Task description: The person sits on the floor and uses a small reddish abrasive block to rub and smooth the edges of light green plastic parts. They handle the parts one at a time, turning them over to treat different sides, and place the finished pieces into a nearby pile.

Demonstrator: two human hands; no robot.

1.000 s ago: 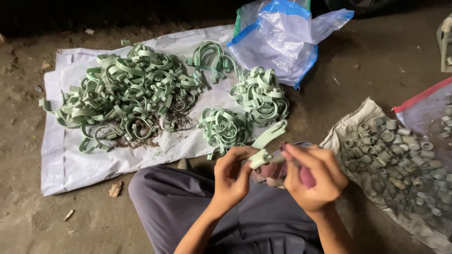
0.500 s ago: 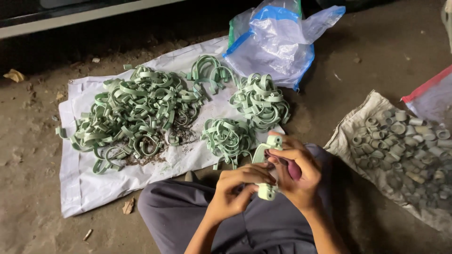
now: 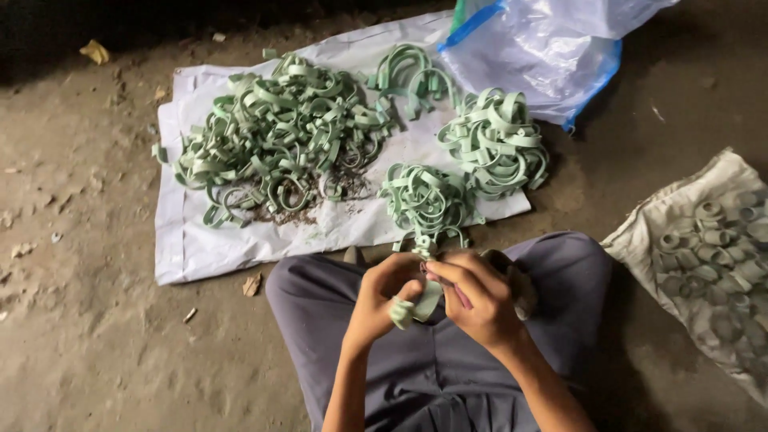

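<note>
Over my lap, my left hand [image 3: 382, 300] and my right hand [image 3: 474, 298] together grip one pale green curved plastic clip [image 3: 418, 304]. The left holds its lower end and the right fingers pinch its upper part. A thin pinkish tool sticks out of my right hand. Just beyond my hands lies a small heap of green clips [image 3: 426, 202] on a white sheet [image 3: 192, 248].
A big loose pile of green clips [image 3: 276, 136] fills the sheet's left, with two more heaps [image 3: 496, 142] to the right. A clear plastic bag with blue edge [image 3: 544, 56] lies behind. A sack of grey rings [image 3: 708, 248] lies on the right. Dirt floor all round.
My hands dropped lower toward my lap and turned the clip, which now points down between them. The view swung to the left.
</note>
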